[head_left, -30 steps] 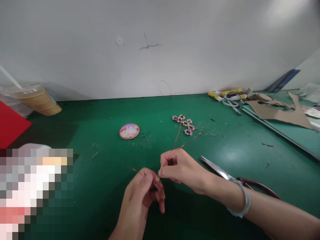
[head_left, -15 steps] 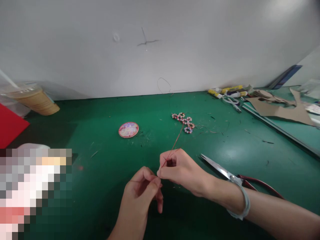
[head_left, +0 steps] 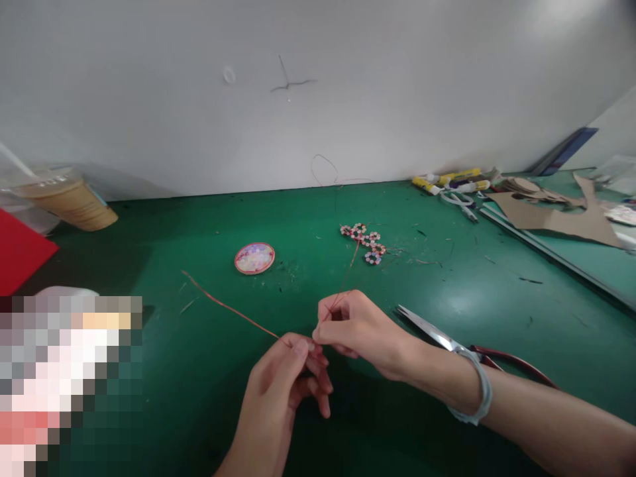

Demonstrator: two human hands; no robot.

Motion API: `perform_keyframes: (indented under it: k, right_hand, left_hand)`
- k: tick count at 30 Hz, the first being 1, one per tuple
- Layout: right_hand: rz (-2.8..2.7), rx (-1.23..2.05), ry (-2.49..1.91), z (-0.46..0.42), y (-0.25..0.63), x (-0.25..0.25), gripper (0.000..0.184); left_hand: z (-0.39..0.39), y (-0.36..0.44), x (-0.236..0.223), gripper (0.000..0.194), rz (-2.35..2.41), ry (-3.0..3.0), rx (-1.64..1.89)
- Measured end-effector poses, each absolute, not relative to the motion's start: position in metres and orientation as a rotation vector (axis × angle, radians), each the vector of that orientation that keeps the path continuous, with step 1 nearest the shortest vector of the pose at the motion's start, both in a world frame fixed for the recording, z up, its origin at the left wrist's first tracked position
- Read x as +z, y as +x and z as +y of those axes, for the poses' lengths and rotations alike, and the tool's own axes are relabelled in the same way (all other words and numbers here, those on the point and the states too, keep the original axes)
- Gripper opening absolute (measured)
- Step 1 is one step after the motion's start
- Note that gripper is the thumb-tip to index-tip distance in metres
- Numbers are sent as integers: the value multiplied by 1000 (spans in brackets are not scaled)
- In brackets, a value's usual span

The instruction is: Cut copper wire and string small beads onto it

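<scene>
Pinched between thumb and fingers of my left hand is a thin red thread, whose free end sticks out to the upper left. Close beside it, my right hand pinches the same reddish thread, fingertips almost touching those of the left. From the right hand the strand slants up to a string of small beaded flowers lying on the table. A round dish of pale beads sits left of the flowers. What lies exactly between the fingertips is too small to see.
Scissors with dark red handles lie partly beneath my right forearm. Yellow glue tubes or pens and cut cardboard are at the back right. A plastic drink cup and red sheet stand left. A grey wall bounds the green table.
The thread's free end now extends to the upper left from my left hand. The left fingers have shifted slightly and spread lower down; my right hand stays nearly in place.
</scene>
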State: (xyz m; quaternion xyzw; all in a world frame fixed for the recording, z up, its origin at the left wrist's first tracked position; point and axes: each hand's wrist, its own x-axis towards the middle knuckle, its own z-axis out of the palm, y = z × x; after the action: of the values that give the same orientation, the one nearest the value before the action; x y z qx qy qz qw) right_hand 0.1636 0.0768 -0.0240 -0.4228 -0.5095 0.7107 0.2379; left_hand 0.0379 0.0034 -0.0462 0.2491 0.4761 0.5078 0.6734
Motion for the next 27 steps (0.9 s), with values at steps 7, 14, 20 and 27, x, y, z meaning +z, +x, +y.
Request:
perform_keyframes:
  k: [7,14,20,27]
  right_hand:
    - [-1474,1862,-1190,72,163,-25,16]
    - [-1498,1859,-1212,74,164,-24,17]
    - [-1427,1876,-1216,78,163,-24,17]
    - [-1480,1859,-1218,77,164,-25,17]
  left_hand:
    - [4,39,-42,22,1166,573,1123]
    - [3,37,-45,22,1162,599,1127]
    - [3,36,-47,23,1046,568,1141]
    - [4,37,-45,23,1127,601,1085]
